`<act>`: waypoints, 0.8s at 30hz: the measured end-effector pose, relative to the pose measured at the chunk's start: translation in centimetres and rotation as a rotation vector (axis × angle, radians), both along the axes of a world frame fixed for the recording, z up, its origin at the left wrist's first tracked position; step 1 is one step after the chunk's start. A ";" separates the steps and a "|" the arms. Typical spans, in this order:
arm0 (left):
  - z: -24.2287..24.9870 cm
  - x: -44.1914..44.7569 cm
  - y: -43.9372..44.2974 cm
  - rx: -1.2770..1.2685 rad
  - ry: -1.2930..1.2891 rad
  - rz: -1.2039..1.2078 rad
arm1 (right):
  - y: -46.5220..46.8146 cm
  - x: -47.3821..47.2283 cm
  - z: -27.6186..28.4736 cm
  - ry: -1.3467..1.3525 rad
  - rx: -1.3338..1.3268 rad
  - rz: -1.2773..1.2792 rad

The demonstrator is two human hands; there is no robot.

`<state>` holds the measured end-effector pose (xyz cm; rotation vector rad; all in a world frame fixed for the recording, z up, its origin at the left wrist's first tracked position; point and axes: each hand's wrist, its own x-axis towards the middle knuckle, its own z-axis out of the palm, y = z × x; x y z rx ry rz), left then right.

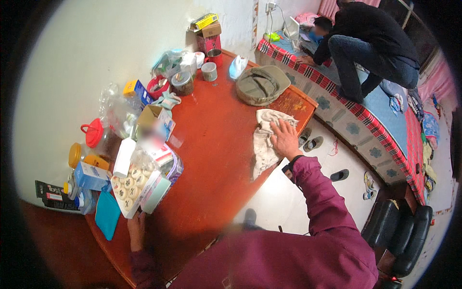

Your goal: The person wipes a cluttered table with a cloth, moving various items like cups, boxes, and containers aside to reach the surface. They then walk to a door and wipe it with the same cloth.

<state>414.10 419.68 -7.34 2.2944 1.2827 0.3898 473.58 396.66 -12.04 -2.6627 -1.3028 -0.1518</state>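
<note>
My right hand (286, 139) presses down on a crumpled whitish cloth (266, 150) with dark spots, its fingers stretched out over the fabric. The cloth lies at the right edge of a reddish-brown wooden table (213, 155). At the near left, my left hand (136, 227) reaches to the lower corner of a white box of Chinese chess pieces (129, 186). Its fingertips are partly hidden there, so the grip is unclear. Against that box stands a pale green box (156, 195), with a purple-rimmed container (177, 166) beside it. A teal pouch (107, 215) lies left of the chess box.
A cap (262, 85) rests at the table's far right corner. Jars, bags and boxes, including a red-lidded jar (94, 133) and a red mug (214, 57), line the wall side. Beyond, a person (368, 47) crouches on a bed (388, 119) near another person. Shoes (313, 143) lie on the floor.
</note>
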 end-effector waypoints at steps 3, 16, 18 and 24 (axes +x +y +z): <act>-0.1 -0.3 0.1 -0.023 0.039 0.005 | -0.5 5.2 0.0 -0.005 -0.029 -0.140; 1.1 0.7 -0.6 0.031 0.009 -0.035 | -0.8 12.2 -2.9 -0.092 0.247 -0.374; 1.0 0.3 -0.4 0.036 0.047 -0.039 | -1.1 10.4 -3.2 -0.080 0.258 -0.384; -0.5 -0.5 0.5 0.141 0.126 -0.085 | -2.1 -0.2 -2.8 -0.035 0.242 -0.290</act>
